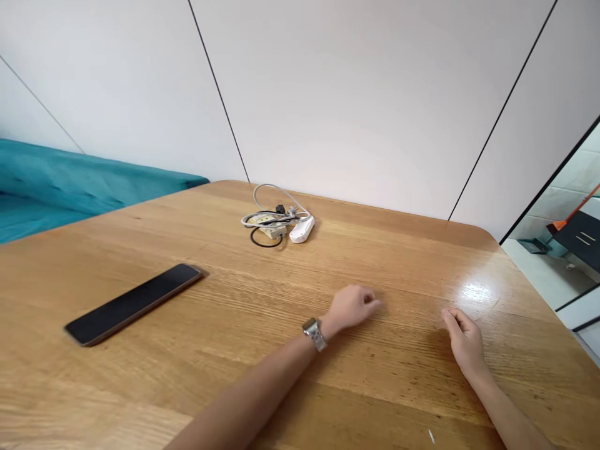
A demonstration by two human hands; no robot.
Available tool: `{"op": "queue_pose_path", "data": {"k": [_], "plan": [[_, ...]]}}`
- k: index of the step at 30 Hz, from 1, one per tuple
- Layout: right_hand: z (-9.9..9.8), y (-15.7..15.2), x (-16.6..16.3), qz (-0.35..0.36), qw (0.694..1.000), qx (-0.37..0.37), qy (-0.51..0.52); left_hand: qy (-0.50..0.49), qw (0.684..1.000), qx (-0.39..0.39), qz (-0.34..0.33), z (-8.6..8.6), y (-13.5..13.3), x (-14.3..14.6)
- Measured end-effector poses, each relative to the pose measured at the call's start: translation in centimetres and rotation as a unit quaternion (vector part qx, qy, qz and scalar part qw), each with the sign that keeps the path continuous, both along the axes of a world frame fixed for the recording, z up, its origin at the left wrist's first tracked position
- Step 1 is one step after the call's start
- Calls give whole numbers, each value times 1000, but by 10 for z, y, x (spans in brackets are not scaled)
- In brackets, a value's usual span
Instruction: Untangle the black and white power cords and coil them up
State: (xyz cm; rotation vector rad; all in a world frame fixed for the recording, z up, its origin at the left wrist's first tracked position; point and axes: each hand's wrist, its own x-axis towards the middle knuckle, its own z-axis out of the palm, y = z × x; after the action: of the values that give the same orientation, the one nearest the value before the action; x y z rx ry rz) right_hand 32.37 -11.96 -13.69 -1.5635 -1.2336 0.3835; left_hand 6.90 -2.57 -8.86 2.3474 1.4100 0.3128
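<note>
My left hand [352, 306] is over the middle of the wooden table [262, 300], its fingers curled into a loose fist and the thumb pointing right. A metal-band watch [314, 333] is on that wrist. To the right, my right hand [464, 340] has its fingers bent in and the thumb against them; nothing shows in its grip. A gap of bare wood separates the two hands. Beyond my left hand lie power strips, one white [302, 229] and one cream [273, 230], with a tangle of grey and black cables.
A long dark flat slab with a thin rim [134, 303] rests on the table at left. Near the front edge is a small white sliver [431, 436]. A teal sofa [94, 181] adjoins the left side, and a white panelled wall [356, 106] stands behind.
</note>
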Motion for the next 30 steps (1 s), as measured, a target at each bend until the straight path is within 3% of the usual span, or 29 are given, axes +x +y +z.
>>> {"op": "queue_pose_path", "data": {"k": [2, 5, 7, 10, 17, 30], "plan": [[5, -4, -11, 78, 996, -17, -41, 8, 998, -33, -55, -5, -26, 21], [12, -9, -28, 194, 969, -71, -136, 50, 992, 14, -118, -13, -48, 37], [15, -12, -34, 227, 947, -109, -200, 69, 984, 44, -158, -17, -50, 40], [16, -13, -35, 234, 934, -135, -232, 66, 978, 52, -192, -19, -43, 37], [13, -13, -30, 239, 931, -137, -238, 62, 980, 57, -182, -16, -38, 35], [14, -11, -29, 210, 958, -69, -181, 63, 976, 62, -199, -14, -35, 33]]}}
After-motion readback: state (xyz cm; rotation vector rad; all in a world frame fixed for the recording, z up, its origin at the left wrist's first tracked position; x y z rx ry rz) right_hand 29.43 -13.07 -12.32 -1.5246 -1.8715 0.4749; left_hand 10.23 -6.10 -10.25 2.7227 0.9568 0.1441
